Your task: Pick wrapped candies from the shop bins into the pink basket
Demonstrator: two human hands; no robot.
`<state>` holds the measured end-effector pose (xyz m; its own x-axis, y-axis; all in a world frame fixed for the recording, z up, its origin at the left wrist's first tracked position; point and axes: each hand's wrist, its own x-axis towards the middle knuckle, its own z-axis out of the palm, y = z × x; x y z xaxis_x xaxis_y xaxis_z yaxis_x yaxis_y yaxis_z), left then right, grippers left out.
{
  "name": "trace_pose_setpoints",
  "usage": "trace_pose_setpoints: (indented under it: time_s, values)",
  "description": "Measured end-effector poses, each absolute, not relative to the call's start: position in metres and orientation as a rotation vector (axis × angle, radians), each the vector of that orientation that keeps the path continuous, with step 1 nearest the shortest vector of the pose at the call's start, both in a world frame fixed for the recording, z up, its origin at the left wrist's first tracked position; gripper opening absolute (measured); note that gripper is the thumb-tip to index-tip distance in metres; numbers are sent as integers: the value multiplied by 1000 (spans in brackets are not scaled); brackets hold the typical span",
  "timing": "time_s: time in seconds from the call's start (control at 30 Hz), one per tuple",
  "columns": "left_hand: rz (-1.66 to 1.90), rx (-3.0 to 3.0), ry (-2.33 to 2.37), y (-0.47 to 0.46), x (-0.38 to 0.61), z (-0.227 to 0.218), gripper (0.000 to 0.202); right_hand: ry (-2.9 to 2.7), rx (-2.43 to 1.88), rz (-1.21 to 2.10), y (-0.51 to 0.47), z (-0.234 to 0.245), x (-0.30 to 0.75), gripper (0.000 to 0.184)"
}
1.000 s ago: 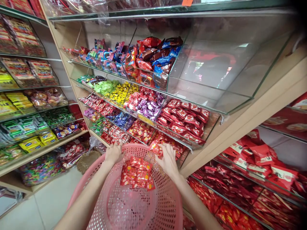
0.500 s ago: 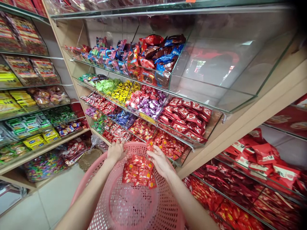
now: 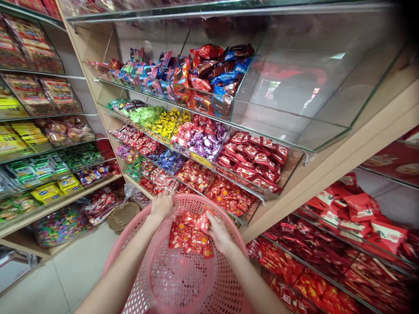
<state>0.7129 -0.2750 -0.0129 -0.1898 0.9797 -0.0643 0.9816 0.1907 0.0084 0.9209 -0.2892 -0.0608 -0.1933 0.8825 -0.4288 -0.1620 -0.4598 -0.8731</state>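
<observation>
A pink perforated plastic basket (image 3: 129,237) stands in front of me, tilted toward my view. My left hand (image 3: 163,205) is closed over its far rim, left of the middle. Inside the basket, my right hand (image 3: 218,232) has a small red candy packet (image 3: 203,221) at its fingertips, just above a pile of similar red packets (image 3: 190,239) with orange-yellow spots. Part of the grip is hidden behind the fingers. Beyond the rim, a shelf bin holds more red candy packets (image 3: 229,194) of similar look.
Glass-fronted shelves with wrapped sweets rise ahead, including yellow sweets (image 3: 168,123) and larger red packets (image 3: 252,159). A wooden divider (image 3: 327,159) slants along the right. More shelves with red bags (image 3: 363,209) stand beyond it. Tiled floor (image 3: 78,266) shows at lower left.
My right hand has moved down from the basket's far rim into the basket with the red candy packet, now over the pile. My left hand stays on the rim.
</observation>
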Motion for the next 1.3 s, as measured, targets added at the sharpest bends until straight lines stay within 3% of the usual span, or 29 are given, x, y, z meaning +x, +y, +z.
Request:
trace_pose_setpoints:
  time_s: [0.27,0.63,1.13,1.3]
  values:
    - [-71,2019,2385,-275,717,-14,50,-899,-1139,1861,-293,-69,924,31]
    - [-81,1976,2375,-278,718,-10,52,-926,-1247,1821,-298,-65,925,28]
    - [-69,1992,2368,-278,720,-11,48,-951,-1301,1747,-300,-84,927,37]
    - [-72,2010,2371,-278,720,-11,48,-1095,-1299,1722,-302,-90,925,27]
